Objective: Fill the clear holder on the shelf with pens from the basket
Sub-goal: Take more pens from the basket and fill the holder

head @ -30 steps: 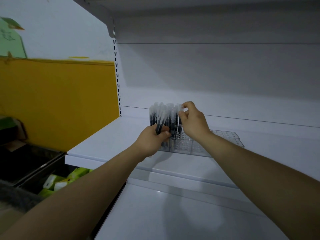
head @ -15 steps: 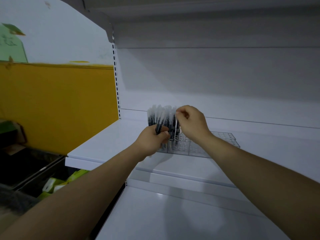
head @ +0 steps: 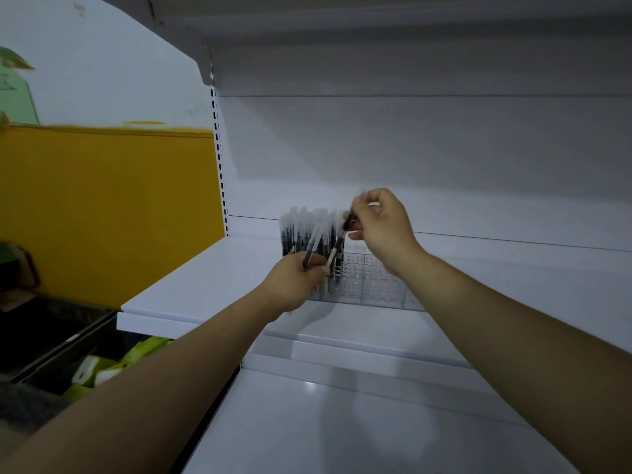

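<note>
The left hand [head: 294, 283] is curling its fingers around a pen [head: 312, 246], gripping the dark lower barrel so that the pale capped end is sticking up and leaning a little to the right. Just above and to the right of it, the right hand [head: 383, 227] is pinching a second pen [head: 343, 230] between thumb and fingertips near its top. This one is slanting down and to the left, and its lower end is reaching the left hand's fingertips. Whether the left hand is also touching it cannot be told, as that spot is blurred.

The clear holder [head: 372, 289] is sitting on the shelf [head: 198, 282] directly beyond the left hand and beneath the right wrist. Its grid of open holes is showing under the right hand. A tight row of upright pens [head: 301, 230] is filling the end just behind the left hand, and their pale caps are rising to about the level of the right hand's fingers.

Both forearms are stretching in over a lower shelf [head: 342, 422]. Well off to the left of the left arm a yellow wall panel [head: 102, 206] is showing, and below it some green packs [head: 102, 367] are lying in a dark bin.
</note>
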{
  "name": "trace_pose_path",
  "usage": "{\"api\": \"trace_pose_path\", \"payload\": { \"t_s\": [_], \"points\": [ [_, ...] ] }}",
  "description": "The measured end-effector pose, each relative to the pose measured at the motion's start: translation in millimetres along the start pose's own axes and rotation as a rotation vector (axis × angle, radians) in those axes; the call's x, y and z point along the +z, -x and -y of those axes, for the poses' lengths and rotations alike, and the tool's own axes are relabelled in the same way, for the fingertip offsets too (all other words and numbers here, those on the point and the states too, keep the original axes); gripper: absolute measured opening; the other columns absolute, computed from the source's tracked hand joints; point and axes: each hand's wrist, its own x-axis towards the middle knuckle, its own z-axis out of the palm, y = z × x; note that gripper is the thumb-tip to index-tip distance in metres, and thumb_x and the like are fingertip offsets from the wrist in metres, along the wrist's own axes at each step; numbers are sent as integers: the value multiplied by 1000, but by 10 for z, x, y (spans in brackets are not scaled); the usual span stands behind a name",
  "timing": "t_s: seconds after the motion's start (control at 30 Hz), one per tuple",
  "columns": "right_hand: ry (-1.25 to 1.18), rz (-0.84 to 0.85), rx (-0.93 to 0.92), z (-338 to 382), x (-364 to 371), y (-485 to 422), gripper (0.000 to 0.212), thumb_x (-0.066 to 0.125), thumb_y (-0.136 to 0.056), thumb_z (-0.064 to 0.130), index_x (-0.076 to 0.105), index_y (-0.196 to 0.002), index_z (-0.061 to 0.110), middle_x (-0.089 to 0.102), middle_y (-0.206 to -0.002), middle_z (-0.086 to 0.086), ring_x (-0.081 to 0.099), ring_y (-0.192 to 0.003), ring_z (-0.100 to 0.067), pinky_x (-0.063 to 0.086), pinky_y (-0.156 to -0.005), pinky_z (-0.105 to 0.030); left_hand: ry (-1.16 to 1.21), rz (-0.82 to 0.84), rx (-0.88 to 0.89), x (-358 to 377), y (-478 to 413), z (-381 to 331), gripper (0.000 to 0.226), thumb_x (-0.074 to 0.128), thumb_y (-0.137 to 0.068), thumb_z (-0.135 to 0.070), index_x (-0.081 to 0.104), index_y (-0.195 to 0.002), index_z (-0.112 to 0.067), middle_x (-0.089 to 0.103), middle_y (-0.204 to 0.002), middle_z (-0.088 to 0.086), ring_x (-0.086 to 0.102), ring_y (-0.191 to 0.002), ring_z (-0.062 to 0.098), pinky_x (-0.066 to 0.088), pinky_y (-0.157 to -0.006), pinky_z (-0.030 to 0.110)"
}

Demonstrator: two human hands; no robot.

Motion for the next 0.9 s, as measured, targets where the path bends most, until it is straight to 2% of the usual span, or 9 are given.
{"api": "trace_pose_path", "payload": {
  "t_s": [0.07, 0.2, 0.27, 0.33, 0.53, 0.6, 0.7, 0.83, 0.9],
  "points": [
    [45, -63, -37, -11, -37, -50, 12, 49, -99, 23, 47, -87, 23, 65, -100, -14, 67, -83, -25, 53, -59, -24, 5, -1, -12, -18, 9, 28, 19, 55, -96, -20, 63, -114, -18, 66, -97, 5, 63, -95, 27, 52, -92, 42],
    [222, -36, -65, -152, 4, -63, 9, 51, -98, 28, 48, -94, 21, 64, -93, -6, 66, -85, -25, 57, -79, -44, -6, 6, -18, -27, 18, 50, 29, 54, -97, -20, 59, -124, -13, 65, -105, 6, 62, -100, 25, 49, -96, 41],
    [267, -16, -70, -204, 42, -54, 8, 51, -98, 28, 48, -96, 20, 64, -90, -4, 65, -84, -24, 56, -81, -48, -6, 6, -14, -27, 20, 52, 30, 53, -97, -20, 59, -125, -12, 65, -106, 6, 61, -101, 25, 48, -97, 41],
    [306, 5, -72, -236, 73, -40, 9, 50, -98, 27, 48, -97, 18, 64, -91, -7, 65, -85, -25, 56, -81, -46, -7, 6, -12, -29, 22, 54, 30, 53, -97, -20, 59, -126, -12, 65, -105, 6, 61, -102, 25, 48, -98, 41],
    [403, 68, -57, -372, 166, -2, 8, 48, -99, 26, 45, -99, 19, 64, -93, -14, 66, -87, -33, 50, -66, -38, -1, 7, 5, -39, 9, 70, 25, 51, -98, -20, 60, -120, -13, 66, -106, 11, 61, -102, 29, 48, -99, 45],
    [416, 63, -62, -386, 178, -5, 7, 49, -99, 25, 44, -100, 19, 64, -89, -15, 65, -84, -34, 52, -68, -41, -1, 7, 11, -43, 11, 79, 15, 51, -98, -20, 61, -109, -17, 66, -106, 16, 61, -102, 33, 48, -98, 46],
    [478, 58, -60, -388, 180, -41, 10, 48, -99, 25, 44, -100, 17, 62, -81, -12, 60, -75, -30, 48, -65, -36, 9, 1, 6, -41, 6, 87, 24, 50, -98, -20, 60, -120, -13, 65, -103, 9, 61, -102, 28, 47, -98, 45],
    [605, 81, 12, -446, 194, -39, 18, 50, -98, 29, 47, -101, 12, 60, -93, -10, 56, -83, -26, 45, -70, -34, 5, 14, 3, -39, 7, 86, 23, 50, -99, -20, 60, -119, -15, 64, -103, 7, 61, -104, 28, 48, -98, 43],
    [603, 6, -69, -410, 183, 11, 20, 52, -96, 30, 50, -104, 11, 54, -98, -4, 53, -86, -19, 43, -74, -31, 3, 11, 1, -39, 19, 78, 24, 50, -99, -20, 60, -120, -13, 64, -104, 7, 61, -105, 28, 47, -99, 42]
  ]
}}
